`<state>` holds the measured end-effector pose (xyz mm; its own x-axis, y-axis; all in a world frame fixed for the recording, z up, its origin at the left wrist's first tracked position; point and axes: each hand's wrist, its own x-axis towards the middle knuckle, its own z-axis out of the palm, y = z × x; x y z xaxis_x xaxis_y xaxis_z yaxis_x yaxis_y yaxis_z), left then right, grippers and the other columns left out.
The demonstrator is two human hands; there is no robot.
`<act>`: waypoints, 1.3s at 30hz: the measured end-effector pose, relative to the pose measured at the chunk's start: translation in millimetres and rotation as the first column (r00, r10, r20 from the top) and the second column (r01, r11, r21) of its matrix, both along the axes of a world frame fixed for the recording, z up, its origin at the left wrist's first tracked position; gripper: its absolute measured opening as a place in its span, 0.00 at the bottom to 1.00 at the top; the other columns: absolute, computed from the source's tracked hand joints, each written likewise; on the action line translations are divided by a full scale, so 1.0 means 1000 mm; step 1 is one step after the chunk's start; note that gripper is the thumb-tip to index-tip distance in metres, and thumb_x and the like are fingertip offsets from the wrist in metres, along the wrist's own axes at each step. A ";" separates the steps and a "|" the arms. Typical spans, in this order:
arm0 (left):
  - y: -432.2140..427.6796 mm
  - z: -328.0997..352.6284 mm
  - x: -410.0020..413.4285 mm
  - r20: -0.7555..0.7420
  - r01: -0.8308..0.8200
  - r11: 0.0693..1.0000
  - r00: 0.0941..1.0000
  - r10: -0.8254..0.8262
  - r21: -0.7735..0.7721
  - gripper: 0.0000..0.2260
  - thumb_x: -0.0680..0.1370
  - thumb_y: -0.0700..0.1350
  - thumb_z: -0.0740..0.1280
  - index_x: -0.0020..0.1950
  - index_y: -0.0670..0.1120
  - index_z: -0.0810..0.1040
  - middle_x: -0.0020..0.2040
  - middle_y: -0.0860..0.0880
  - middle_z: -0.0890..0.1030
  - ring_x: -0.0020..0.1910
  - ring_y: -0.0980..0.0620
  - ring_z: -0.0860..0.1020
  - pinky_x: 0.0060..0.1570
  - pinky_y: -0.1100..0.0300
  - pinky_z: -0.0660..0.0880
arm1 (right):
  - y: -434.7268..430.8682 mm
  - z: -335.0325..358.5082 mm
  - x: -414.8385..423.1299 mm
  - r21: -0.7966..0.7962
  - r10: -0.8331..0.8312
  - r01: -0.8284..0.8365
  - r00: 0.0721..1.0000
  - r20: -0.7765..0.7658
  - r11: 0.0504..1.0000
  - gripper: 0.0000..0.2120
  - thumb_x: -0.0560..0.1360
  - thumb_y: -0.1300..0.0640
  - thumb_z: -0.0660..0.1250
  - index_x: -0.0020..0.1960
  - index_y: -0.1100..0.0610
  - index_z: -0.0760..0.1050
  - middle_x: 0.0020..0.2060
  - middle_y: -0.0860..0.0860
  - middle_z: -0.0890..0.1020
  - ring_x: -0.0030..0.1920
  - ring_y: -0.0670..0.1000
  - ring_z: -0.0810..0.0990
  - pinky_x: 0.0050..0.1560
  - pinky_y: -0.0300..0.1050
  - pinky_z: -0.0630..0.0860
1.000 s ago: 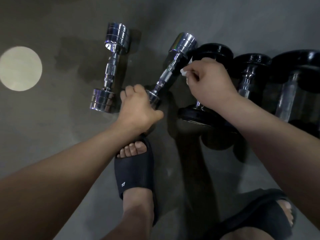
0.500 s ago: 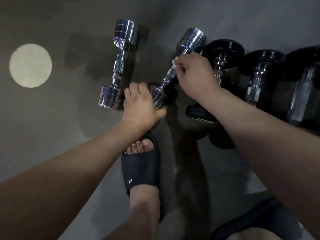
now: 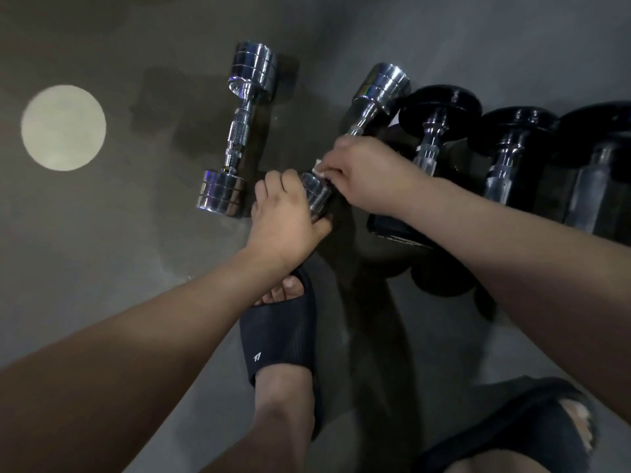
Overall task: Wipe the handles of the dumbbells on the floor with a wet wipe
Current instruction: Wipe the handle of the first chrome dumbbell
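Item: tilted chrome dumbbell (image 3: pixel 379 88), second from the left in the row on the floor (image 3: pixel 119 254); its far head shows, just beside the first of the black dumbbells (image 3: pixel 435 131); its near head sits under the curled fingers of the left hand (image 3: pixel 286 216), which grips it; whether that end is lifted off the floor cannot be told.

Item: wet wipe (image 3: pixel 318 167); only a small white corner shows at the fingertips of the right hand (image 3: pixel 365 175), which pinches it round the near end of the handle, hard against the near head; most of the handle is hidden beneath this hand.

Change: a second ago the right hand and wipe are at the far end of the handle, close under the far head; half a second ago, on its upper stretch; now at the near end, with the right hand almost touching the left; the left hand's grip on the near head is unchanged.

Meaning, as judged: one pass along the length of this handle looks complete or nearly so; a return stroke or a turn of the bar may follow.

Remaining: other chrome dumbbell (image 3: pixel 239 131), lying apart to the left, no hand on it; black dumbbells to the right, handles bare; whether any is already wiped cannot be told.

Also present: pale disc (image 3: pixel 63 128) on the floor; dark slipper (image 3: pixel 278 336) below the left hand.
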<state>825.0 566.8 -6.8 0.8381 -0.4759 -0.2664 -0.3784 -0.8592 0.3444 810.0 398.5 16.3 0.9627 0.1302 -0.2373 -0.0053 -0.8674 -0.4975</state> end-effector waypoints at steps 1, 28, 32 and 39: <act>0.000 0.000 0.000 0.003 0.002 1.000 1.000 -0.002 -0.001 0.34 0.69 0.54 0.76 0.66 0.37 0.68 0.62 0.38 0.69 0.61 0.36 0.68 0.61 0.43 0.70 | -0.006 -0.001 0.005 -0.011 -0.053 0.053 0.999 0.014 0.999 0.12 0.81 0.58 0.62 0.57 0.58 0.83 0.50 0.59 0.79 0.51 0.59 0.79 0.55 0.52 0.75; 0.006 0.007 0.032 -0.178 -0.052 0.999 0.983 0.049 -0.012 0.26 0.66 0.61 0.74 0.48 0.40 0.77 0.47 0.42 0.78 0.46 0.41 0.78 0.42 0.55 0.70 | -0.031 -0.003 -0.004 0.243 -0.705 0.678 0.708 0.038 0.694 0.07 0.80 0.58 0.60 0.53 0.55 0.77 0.47 0.51 0.84 0.45 0.49 0.82 0.46 0.44 0.80; -0.007 0.003 0.007 -0.232 -0.062 0.998 0.971 0.055 -0.022 0.27 0.68 0.63 0.75 0.46 0.40 0.76 0.46 0.42 0.78 0.45 0.43 0.78 0.40 0.57 0.65 | -0.039 -0.002 -0.014 0.256 -0.680 0.645 0.729 0.077 0.720 0.07 0.79 0.60 0.61 0.52 0.55 0.77 0.45 0.49 0.84 0.44 0.49 0.84 0.48 0.48 0.81; -0.008 0.005 -0.005 -0.325 -0.017 0.999 0.946 0.000 -0.049 0.24 0.73 0.61 0.73 0.54 0.43 0.74 0.54 0.43 0.74 0.57 0.43 0.75 0.52 0.58 0.69 | -0.044 0.004 -0.021 0.194 -0.629 0.608 0.774 0.074 0.770 0.08 0.79 0.59 0.61 0.54 0.56 0.78 0.43 0.53 0.84 0.44 0.54 0.83 0.47 0.52 0.81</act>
<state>820.5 558.6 -1.4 0.7142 -0.4893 -0.5005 -0.2319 -0.8401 0.4904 789.3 354.1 20.2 0.8665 -0.4804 -0.1353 -0.4419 -0.6125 -0.6554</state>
